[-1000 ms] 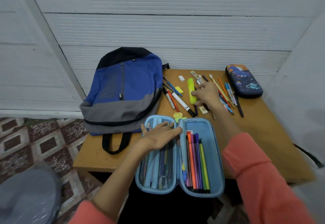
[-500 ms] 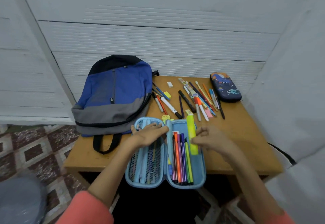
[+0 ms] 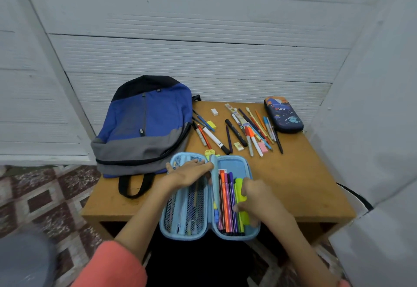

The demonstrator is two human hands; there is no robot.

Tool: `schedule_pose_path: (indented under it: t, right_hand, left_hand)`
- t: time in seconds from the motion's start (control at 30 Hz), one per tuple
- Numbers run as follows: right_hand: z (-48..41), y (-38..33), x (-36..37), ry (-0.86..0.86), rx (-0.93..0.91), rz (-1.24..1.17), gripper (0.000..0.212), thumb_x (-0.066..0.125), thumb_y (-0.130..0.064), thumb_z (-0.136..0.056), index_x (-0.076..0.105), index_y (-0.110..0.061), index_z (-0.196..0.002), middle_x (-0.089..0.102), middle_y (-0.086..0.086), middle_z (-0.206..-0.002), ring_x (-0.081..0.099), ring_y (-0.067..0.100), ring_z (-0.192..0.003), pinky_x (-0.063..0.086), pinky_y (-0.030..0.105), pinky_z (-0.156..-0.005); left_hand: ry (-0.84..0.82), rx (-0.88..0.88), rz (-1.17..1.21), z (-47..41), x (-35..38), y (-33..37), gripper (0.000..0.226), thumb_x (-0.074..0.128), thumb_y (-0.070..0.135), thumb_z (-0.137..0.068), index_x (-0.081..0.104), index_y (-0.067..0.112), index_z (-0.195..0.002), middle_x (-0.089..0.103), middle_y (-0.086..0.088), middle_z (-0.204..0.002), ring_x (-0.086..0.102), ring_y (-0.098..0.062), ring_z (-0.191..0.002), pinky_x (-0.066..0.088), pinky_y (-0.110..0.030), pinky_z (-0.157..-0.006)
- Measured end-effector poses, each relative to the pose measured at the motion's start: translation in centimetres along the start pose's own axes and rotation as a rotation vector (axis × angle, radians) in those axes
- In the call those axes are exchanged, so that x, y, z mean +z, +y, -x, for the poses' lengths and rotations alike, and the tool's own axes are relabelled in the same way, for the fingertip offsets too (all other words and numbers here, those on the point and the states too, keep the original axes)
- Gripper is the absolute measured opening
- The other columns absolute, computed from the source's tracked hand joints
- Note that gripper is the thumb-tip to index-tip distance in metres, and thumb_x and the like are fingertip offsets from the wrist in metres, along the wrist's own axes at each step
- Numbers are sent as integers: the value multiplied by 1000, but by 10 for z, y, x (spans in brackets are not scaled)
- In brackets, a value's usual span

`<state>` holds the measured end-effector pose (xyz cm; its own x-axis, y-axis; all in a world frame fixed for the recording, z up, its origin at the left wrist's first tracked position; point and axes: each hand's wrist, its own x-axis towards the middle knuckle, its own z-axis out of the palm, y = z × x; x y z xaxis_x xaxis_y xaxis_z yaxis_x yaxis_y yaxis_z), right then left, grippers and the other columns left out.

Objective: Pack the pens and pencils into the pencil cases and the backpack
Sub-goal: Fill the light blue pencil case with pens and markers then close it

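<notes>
Open light-blue hard-shell pencil case (image 3: 232, 165) lies flat at the near edge of the brown wooden table (image 3: 304, 185), both halves facing up and its front end overhanging the edge.

The left hand (image 3: 187, 174) has straight fingers, palm down on the mesh-pocket half, and holds nothing. Judged purpose: pinning the case so it neither folds shut nor slips off the edge.

The right hand (image 3: 257, 196) has its fingers curled round a fluorescent-yellow highlighter (image 3: 239, 186), which lies lengthwise in the right half. It is just beside the row of coloured felt-tip pens (image 3: 226, 205) and parallel to them, presumably to leave room for more. Cannot tell whether it is fully seated, since the hand covers its middle.

Step in hand: settling the highlighter.

Still unpacked: a loose spread of pens, pencils and erasers (image 3: 252, 129) farther back, between the blue-and-grey fabric backpack (image 3: 144, 124) and the closed dark-blue printed pencil case (image 3: 283, 115) at the far right corner. Task judged well short of done.
</notes>
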<state>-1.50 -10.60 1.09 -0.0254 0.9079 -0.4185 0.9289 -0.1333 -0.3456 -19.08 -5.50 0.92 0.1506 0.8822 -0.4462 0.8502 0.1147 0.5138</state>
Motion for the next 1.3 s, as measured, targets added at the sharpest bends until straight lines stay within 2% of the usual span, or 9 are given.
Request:
schedule_pose_path:
  t: [0.13,0.3,0.4,0.57,0.73,0.87,1.07,1.2,1.3]
  right_hand:
    - [-10,9,-11,151,-32,83,25,65,-32,-91,61,-16,-108,64,3,-107,61,18,-95,49,31,-77]
    - [-25,13,-17,107,-158,144,49,64,-30,-91,50,-23,-138,49,0,-137,50,20,-122,44,36,-98]
    - [-27,14,-13,68,-157,183,41,65,-28,-90,55,-21,-130,53,0,-129,53,18,-114,47,36,-94]
    - [-29,14,-8,91,-142,188,35,68,-21,-88,58,-18,-121,59,1,-117,57,17,-103,51,33,-86]
    - [-34,17,-9,71,-135,99,33,72,-21,-85,60,-18,-115,59,-1,-112,56,15,-100,49,29,-82]
    - [-39,20,-8,99,-143,-36,31,65,-21,-91,59,-17,-121,58,-1,-109,56,15,-101,49,32,-87]
    - [-44,12,-2,195,-227,-8,45,62,-30,-93,53,-20,-136,56,3,-135,56,19,-117,47,34,-90]
    - [-48,11,-1,176,-235,61,47,64,-36,-91,54,-25,-135,58,1,-130,59,19,-111,50,35,-88]
    - [-52,13,-1,168,-236,32,45,63,-36,-91,54,-24,-134,60,1,-124,59,17,-108,49,32,-85]
  left_hand:
    - [8,21,-9,-7,2,-5,57,25,56,-97,41,28,-144,23,0,-158,8,-31,-147,-17,-59,-112]
    - [8,32,-14,-12,3,-9,63,25,64,-91,46,29,-139,29,1,-156,13,-30,-146,-16,-62,-111]
    - [-7,57,9,-13,3,-9,59,26,65,-89,61,28,-119,39,0,-149,21,-29,-143,-12,-62,-111]
    - [19,53,-6,-12,4,-9,56,27,59,-95,54,27,-131,31,1,-154,18,-30,-145,-11,-61,-113]
    - [15,69,-10,-7,3,-4,49,25,54,-97,64,25,-106,42,-1,-144,23,-31,-141,-15,-61,-111]
    - [24,58,-24,-7,3,-4,50,24,54,-98,61,26,-116,37,-1,-150,20,-29,-143,-16,-61,-111]
    - [23,63,-33,-6,2,-2,53,24,53,-98,63,22,-116,40,1,-146,22,-27,-141,-14,-62,-111]
    - [25,56,-28,-5,2,1,46,24,52,-98,60,25,-106,41,-1,-145,22,-27,-141,-14,-62,-111]
    - [13,42,-29,-4,1,0,53,24,54,-98,59,23,-123,34,0,-153,17,-29,-144,-15,-61,-111]
